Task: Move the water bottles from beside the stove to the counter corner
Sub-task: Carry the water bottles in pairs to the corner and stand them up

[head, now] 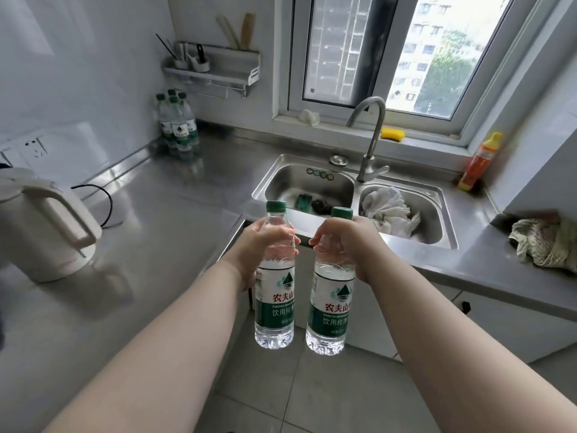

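The left hand (260, 245) is curled round the shoulder of one green-capped water bottle (274, 295); the right hand (346, 245) grips a second bottle (331, 304) the same way; both hang upright, side by side, over the floor near the sink (352, 185); four more bottles (178, 126) stand clustered in the far-left counter corner (150, 145), beyond the white kettle (40, 226).

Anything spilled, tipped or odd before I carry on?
Nothing stands out. Left hand grips the left bottle, right hand the right bottle, both capped and upright; corner bottles stand upright. Cloth in the sink, rag on the counter.
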